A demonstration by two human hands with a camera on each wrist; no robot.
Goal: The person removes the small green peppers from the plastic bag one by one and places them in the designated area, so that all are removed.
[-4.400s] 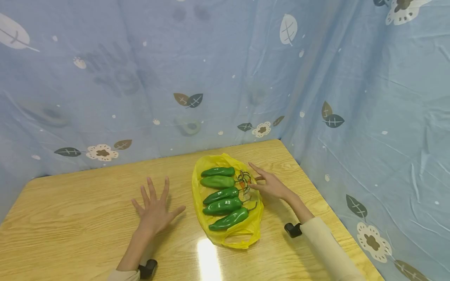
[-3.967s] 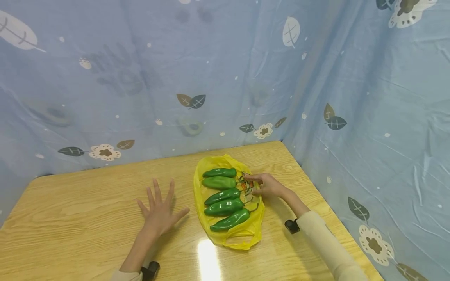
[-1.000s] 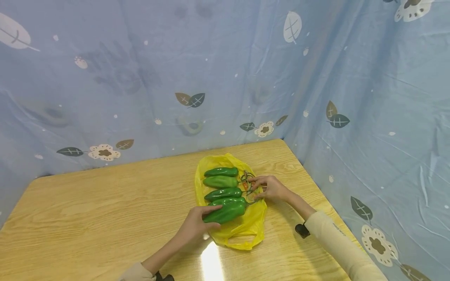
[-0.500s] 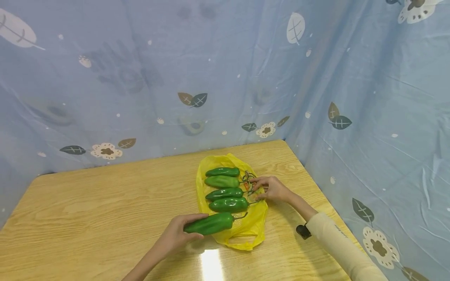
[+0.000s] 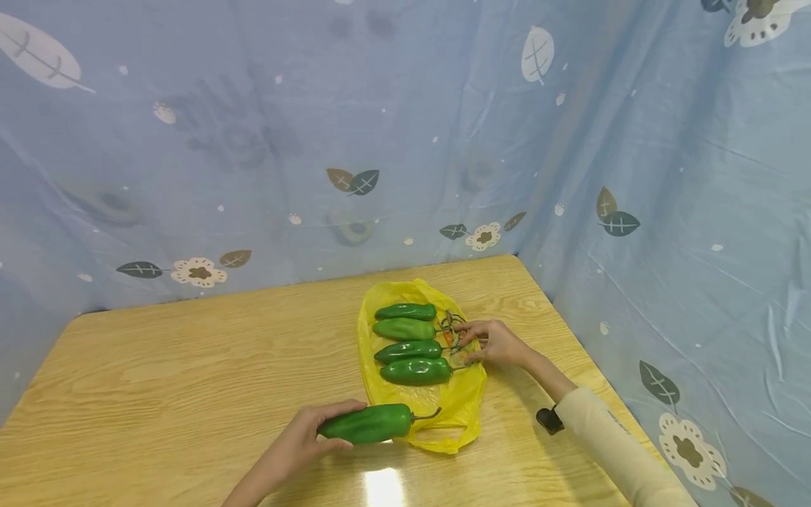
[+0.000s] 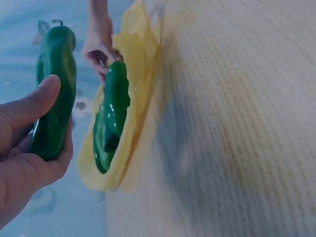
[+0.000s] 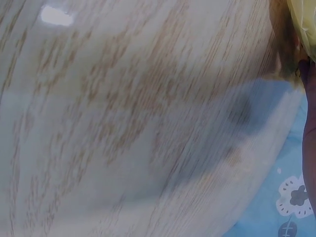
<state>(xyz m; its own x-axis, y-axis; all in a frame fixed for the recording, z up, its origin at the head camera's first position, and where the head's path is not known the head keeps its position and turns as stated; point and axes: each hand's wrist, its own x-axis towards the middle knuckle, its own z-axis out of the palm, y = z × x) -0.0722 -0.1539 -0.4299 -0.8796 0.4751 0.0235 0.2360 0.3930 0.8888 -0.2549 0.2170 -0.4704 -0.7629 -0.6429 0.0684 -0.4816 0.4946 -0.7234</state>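
Observation:
My left hand [image 5: 304, 436] holds a long green pepper [image 5: 370, 424] by its blunt end, fingers on one side and thumb on the other. The pepper is off the table, stem pointing right, close to the near edge of a yellow plastic bag [image 5: 437, 408]. Several more green peppers [image 5: 415, 371] lie in a row on the bag. In the left wrist view the gripped pepper [image 6: 57, 94] stands stem up. My right hand [image 5: 500, 343] grips the bag's right edge with curled fingers, beside the stems; its fingertips are partly hidden.
Small orange and dark stringy pieces [image 5: 448, 329] lie on the bag by the right fingers. The wooden table [image 5: 190, 380] reaches far to the left. A blue patterned curtain [image 5: 285, 127] hangs behind and on the right.
My left hand came over to the bag, took the nearest green pepper and drew it left and toward me. My right hand has curled its fingers at the bag's right edge and stayed there.

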